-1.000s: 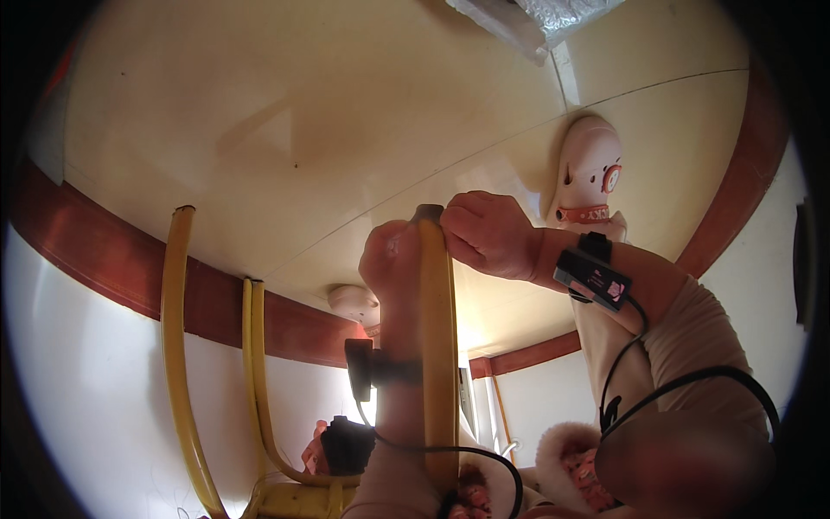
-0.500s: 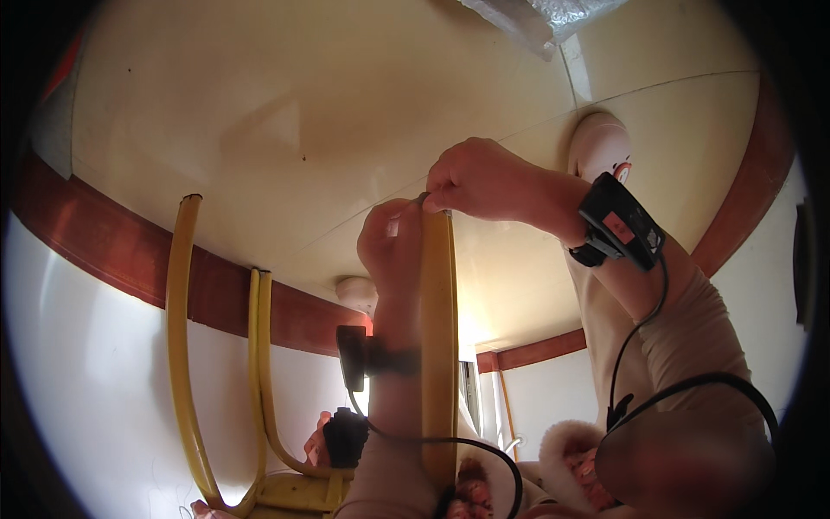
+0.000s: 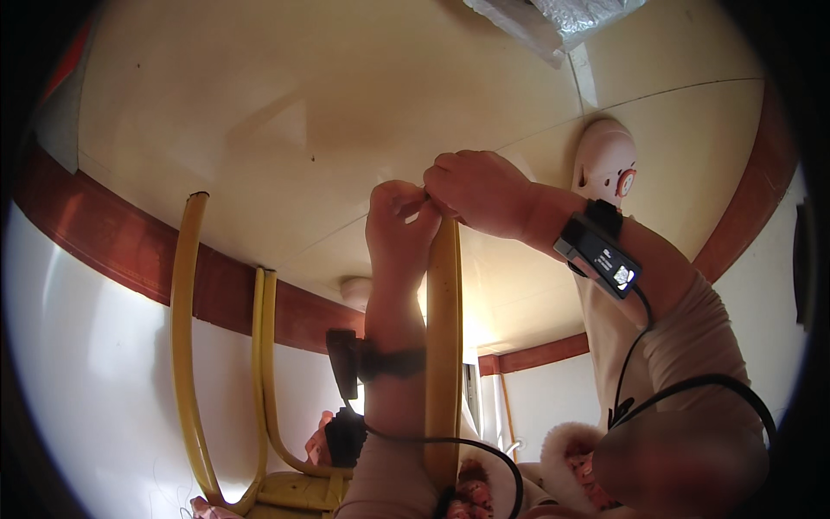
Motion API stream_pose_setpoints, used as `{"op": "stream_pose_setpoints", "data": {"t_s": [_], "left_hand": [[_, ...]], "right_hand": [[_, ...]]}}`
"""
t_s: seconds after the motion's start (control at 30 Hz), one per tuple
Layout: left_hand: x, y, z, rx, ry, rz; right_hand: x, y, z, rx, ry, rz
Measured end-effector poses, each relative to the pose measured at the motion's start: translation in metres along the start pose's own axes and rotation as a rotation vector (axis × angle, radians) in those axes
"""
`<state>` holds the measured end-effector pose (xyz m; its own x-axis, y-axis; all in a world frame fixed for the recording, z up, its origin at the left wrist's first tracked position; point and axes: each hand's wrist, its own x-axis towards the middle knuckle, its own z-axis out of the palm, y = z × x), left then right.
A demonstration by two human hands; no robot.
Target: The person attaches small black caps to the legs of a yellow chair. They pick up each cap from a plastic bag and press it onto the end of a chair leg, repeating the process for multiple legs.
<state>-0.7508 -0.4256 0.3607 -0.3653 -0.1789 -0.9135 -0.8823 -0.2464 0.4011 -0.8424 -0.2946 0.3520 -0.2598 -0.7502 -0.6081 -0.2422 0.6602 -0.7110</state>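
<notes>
A yellow stool or chair [image 3: 303,491] is turned over, its tubular legs pointing up. My left hand [image 3: 396,223] is closed at the top end of the nearest yellow leg [image 3: 444,329], thumb and forefinger pinched together. My right hand [image 3: 478,190] meets it there from the right, with its fingers curled down over the leg's tip. A small dark bit shows between the fingertips, too hidden to name. Two more legs, a left one [image 3: 183,329] and a farther one [image 3: 264,372], rise untouched on the left. Each forearm wears a black strapped device with a cable.
Clear plastic wrapping [image 3: 562,26] lies on the beige tiled floor [image 3: 259,130] at the top. My pink shoe [image 3: 605,156] stands to the right of my hands. A red-brown skirting [image 3: 104,233] runs along the white wall [image 3: 78,363]. Black cables [image 3: 726,381] hang across my arms.
Both hands stay at the leg's tip. My right hand has turned over the tip and its wrist has rolled, so the strapped device shows another face. My left fingers have shifted slightly.
</notes>
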Motion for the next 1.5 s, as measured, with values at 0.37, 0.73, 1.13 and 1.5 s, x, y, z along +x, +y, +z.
{"op": "stream_pose_setpoints", "data": {"t_s": [0.37, 0.73, 1.13, 1.5], "left_hand": [[0.007, 0.013, -0.003, 0.558, 0.026, 0.012], [-0.005, -0.003, -0.013, 0.589, 0.022, 0.572], [-0.03, -0.046, -0.018, 0.114, -0.033, 0.226], [-0.029, -0.078, 0.005, -0.182, -0.077, -0.281]], "right_hand": [[-0.004, -0.002, 0.009, 0.004, 0.202, -0.02], [-0.031, -0.005, 0.015, -0.025, 0.155, -0.042], [-0.053, -0.003, 0.023, 0.509, 0.052, 0.374], [-0.058, 0.007, 0.054, 0.445, -0.01, 0.444]]}}
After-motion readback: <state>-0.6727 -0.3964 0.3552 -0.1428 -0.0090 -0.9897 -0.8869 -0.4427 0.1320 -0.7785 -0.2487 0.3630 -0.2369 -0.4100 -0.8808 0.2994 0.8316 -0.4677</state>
